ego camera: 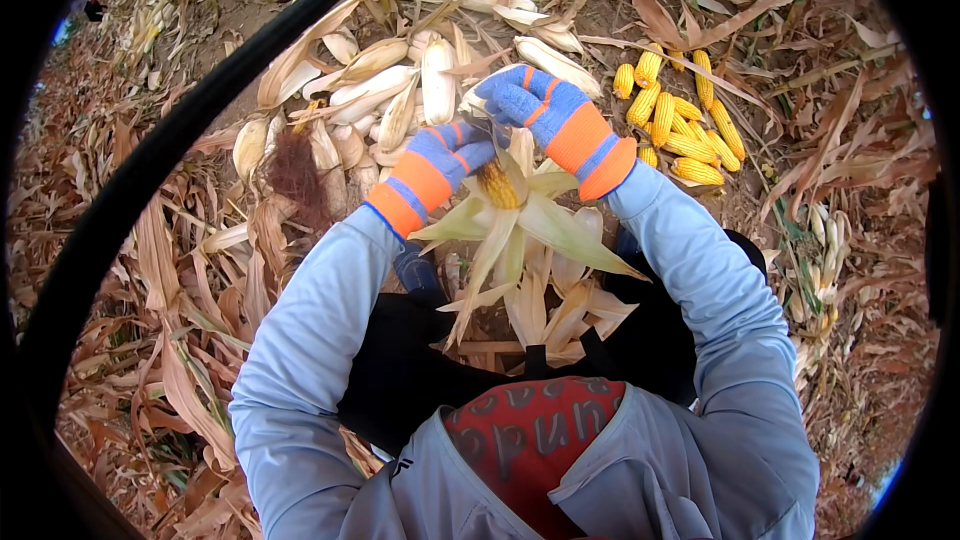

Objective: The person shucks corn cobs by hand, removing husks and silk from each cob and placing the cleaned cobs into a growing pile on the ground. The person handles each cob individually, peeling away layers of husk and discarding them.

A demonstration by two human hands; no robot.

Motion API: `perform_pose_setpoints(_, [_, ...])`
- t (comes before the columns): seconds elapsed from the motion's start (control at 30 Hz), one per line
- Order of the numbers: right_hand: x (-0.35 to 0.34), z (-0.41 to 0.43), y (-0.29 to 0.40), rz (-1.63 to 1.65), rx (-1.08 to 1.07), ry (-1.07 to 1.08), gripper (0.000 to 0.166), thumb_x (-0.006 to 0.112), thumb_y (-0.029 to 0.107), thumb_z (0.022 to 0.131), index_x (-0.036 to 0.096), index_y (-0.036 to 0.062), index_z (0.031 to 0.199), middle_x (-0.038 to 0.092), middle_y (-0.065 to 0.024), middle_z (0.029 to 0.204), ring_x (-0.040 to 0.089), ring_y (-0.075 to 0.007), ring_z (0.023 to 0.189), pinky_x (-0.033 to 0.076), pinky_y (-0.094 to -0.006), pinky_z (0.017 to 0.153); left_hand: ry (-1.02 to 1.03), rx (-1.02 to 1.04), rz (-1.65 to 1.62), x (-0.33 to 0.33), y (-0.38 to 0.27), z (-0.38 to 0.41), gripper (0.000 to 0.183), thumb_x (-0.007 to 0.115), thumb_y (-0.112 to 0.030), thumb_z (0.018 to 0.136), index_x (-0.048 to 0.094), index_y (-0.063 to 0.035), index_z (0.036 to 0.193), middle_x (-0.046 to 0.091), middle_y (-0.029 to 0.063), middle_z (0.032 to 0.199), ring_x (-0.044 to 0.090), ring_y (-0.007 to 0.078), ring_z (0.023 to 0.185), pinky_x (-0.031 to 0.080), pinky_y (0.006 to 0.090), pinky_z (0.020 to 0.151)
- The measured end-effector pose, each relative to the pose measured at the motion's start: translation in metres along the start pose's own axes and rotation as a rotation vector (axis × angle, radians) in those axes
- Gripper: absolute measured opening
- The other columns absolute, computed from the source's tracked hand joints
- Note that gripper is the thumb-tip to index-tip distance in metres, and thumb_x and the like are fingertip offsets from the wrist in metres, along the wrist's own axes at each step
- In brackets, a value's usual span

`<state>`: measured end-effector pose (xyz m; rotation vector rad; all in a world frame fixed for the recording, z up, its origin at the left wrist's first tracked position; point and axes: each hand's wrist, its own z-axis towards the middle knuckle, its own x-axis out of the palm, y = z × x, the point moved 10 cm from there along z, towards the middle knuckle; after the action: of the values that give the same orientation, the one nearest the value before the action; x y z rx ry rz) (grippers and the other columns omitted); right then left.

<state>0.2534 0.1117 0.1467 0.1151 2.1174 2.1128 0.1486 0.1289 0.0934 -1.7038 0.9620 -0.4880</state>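
Observation:
An ear of corn [504,187] points up between my hands, its yellow kernels partly bare. Pale green husk leaves [566,229] spread outward around its base. My left hand [442,165], in a blue and orange knit glove, closes on the ear near its tip. Just above the tip, my right hand [551,116] wears a matching glove and has its fingers curled. Husk and dark silk lie close to those fingers; what they pinch is hidden. Below the ear, dry husks [551,307] lie between my legs.
Unhusked ears [375,94] lie heaped on the soil ahead and to the left. Several bare yellow cobs [679,127] form a pile at the right. Dark red silk [304,172] lies left of my left hand. Dry stalks and leaves [165,300] cover the ground; a black strap [180,112] crosses the view.

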Motion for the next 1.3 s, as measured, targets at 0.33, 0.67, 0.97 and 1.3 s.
perform_pose_setpoints(0.33, [-0.021,0.001,-0.009,-0.077,0.15,-0.067,0.021,0.056,0.021,0.077,0.061,0.0026,0.085,0.061,-0.0054,0.078,0.056,-0.0122,0.067,0.046,-0.0234,0.062,-0.039,-0.018,-0.058,-0.003,0.014,0.006,0.023,0.056,-0.01,0.079,0.06,-0.0031,0.1,0.061,0.0022,0.085,0.053,0.0075,0.076,0.044,0.0219,0.07])
perform_pose_setpoints(0.67, [-0.052,-0.002,-0.019,0.535,0.228,-0.17,0.016,0.048,0.015,0.085,0.052,-0.0004,0.086,0.057,-0.009,0.08,0.058,-0.0189,0.071,0.05,-0.0317,0.067,-0.186,-0.009,-0.507,-0.054,0.031,0.009,0.022,0.052,-0.012,0.084,0.053,-0.0051,0.105,0.058,0.005,0.097,0.056,0.0152,0.086,0.049,0.0311,0.075])
perform_pose_setpoints(0.97, [-0.073,0.001,-0.015,-0.299,0.198,-0.06,0.017,0.052,0.021,0.082,0.055,0.004,0.08,0.05,-0.0006,0.061,0.045,-0.0094,0.053,0.039,-0.0238,0.05,-0.256,0.182,-0.682,-0.107,0.02,0.009,0.023,0.048,-0.015,0.087,0.051,-0.0025,0.106,0.056,0.013,0.107,0.056,0.0232,0.094,0.047,0.0407,0.079])
perform_pose_setpoints(1.3, [0.001,-0.016,0.028,-0.765,-0.203,0.013,0.034,0.064,0.026,0.073,0.057,0.0058,0.098,0.059,-0.0135,0.091,0.055,-0.0278,0.087,0.042,-0.0335,0.077,-0.41,0.056,-0.418,-0.084,0.015,0.001,0.021,0.055,-0.013,0.083,0.055,-0.0061,0.102,0.06,0.004,0.091,0.057,0.0154,0.083,0.05,0.0311,0.071])
